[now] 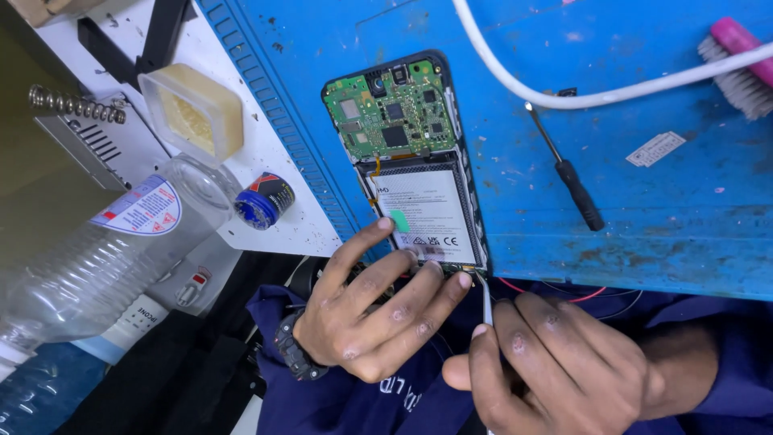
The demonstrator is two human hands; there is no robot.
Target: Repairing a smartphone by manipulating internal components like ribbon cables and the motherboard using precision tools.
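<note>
An opened phone (412, 161) lies back-up on a blue work mat (660, 217), showing its green circuit board (394, 113) and a white-labelled battery (425, 211). My left hand (374, 314), with a dark watch on the wrist, holds the phone's near end, fingers spread over the bottom edge. My right hand (555, 366) grips a thin metal tool (485, 304), whose tip touches the phone's near right corner. The part of the phone under my left fingers is hidden.
A black-handled screwdriver (573, 184), a white cable (596, 98), a pink brush (741, 64) and a small sticker (655, 149) lie on the mat. To the left are a clear plastic bottle (105, 258), a small blue-capped jar (264, 201) and a square sponge tray (193, 113).
</note>
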